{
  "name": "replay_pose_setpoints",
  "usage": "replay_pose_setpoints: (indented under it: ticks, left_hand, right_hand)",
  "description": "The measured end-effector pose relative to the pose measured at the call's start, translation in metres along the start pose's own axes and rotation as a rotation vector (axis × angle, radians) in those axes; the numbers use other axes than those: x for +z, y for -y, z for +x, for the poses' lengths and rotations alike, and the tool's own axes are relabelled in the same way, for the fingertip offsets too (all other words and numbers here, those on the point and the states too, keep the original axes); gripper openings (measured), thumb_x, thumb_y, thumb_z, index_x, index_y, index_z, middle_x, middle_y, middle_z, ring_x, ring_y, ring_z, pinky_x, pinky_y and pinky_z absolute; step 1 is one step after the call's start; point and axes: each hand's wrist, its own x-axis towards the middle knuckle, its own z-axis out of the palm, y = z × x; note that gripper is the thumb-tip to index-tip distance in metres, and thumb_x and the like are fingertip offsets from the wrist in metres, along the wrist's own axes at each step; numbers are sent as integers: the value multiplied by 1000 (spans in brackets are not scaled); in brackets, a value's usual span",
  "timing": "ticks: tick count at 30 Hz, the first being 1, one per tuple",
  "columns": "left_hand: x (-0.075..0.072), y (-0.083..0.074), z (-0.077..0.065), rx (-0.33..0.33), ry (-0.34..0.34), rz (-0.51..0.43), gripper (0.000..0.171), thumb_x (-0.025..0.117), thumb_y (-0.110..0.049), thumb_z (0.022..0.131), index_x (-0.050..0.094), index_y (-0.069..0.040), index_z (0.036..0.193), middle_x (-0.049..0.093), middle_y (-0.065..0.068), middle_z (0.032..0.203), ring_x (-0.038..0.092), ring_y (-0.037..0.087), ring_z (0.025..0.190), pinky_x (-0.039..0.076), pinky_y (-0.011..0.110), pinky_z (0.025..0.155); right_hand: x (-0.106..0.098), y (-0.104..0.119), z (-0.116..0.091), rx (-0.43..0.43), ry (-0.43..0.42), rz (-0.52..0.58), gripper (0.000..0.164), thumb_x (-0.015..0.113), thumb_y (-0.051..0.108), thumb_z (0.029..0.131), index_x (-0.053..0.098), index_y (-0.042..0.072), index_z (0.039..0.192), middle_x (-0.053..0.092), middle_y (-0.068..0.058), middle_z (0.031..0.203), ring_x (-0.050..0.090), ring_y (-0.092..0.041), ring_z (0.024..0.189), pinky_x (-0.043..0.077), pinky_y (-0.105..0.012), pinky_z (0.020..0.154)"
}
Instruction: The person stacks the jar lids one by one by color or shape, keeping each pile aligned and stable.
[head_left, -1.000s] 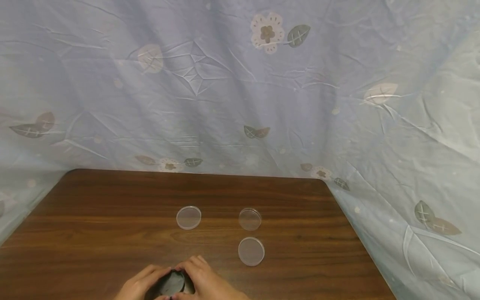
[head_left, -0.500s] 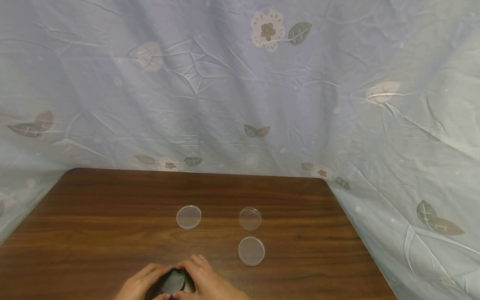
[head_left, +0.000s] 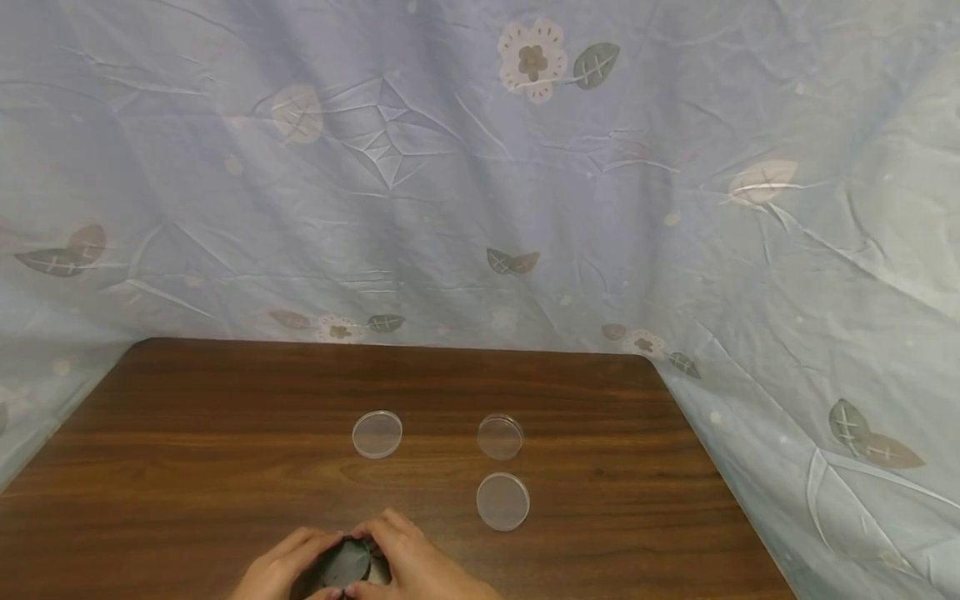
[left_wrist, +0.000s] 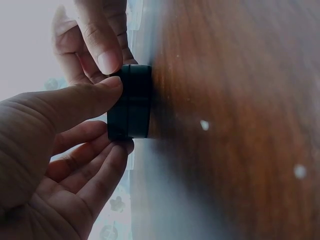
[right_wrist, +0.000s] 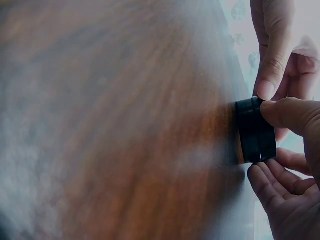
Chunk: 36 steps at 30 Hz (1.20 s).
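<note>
Low in the head view, both hands hold a round black container [head_left: 347, 565] with a greyish top. Seen from the side in the left wrist view, the container [left_wrist: 129, 102] is a short black cylinder with a seam around its wall, and its base is at the wooden table. My left hand [head_left: 283, 567] grips it from the left, thumb near the top edge and fingers on the far side. From the right, my right hand [head_left: 412, 560] grips it the same way, and the two thumb tips lie close together. Part of the container is hidden by the fingers.
Three clear round shallow dishes or lids lie farther back on the brown wooden table [head_left: 225, 400]: a left one [head_left: 377, 434], a back right one [head_left: 500, 437] and a front right one [head_left: 503, 502]. A floral cloth [head_left: 450, 183] hangs around the table.
</note>
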Motion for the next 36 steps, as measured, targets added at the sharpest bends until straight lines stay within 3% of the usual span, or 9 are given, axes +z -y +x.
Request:
replay_pose_setpoints:
  ticks: [5,9,13,21,36]
  left_hand:
    - [7,6,-6,-29,15,23,67,98,-38,67,72,-21,126,64,-22,113,63,-7,97,52,11,76]
    - [6,4,-4,-37,16,0,69,98,-36,68,69,-23,129,65,-20,113,64,-6,96,56,20,71]
    - [7,6,-5,-25,2,1,72,99,-35,66,68,-24,130,65,-19,113,64,-5,96,56,18,72]
    - [13,9,-7,10,-24,34,72,100,-37,62,72,-15,125,66,-18,113,64,-5,96,44,2,83]
    - [11,9,-8,3,-12,31,72,99,-38,65,72,-15,127,66,-18,115,64,-5,97,51,9,78]
  right_hand:
    - [1,-1,1,7,-2,-4,48,76,36,97,60,15,137,59,6,123,49,10,104,49,-8,86]
    - [1,-1,1,18,7,7,48,76,36,97,60,15,137,59,6,122,48,10,103,49,-8,86]
    - [0,-1,1,22,12,15,49,76,36,97,60,14,138,59,6,122,48,10,102,49,-8,85]
    - [0,-1,2,54,35,49,51,77,38,96,60,13,138,58,8,120,47,11,101,49,-9,85]
    - [0,-2,1,17,24,33,51,75,38,98,59,12,139,59,5,123,49,9,106,49,-10,88]
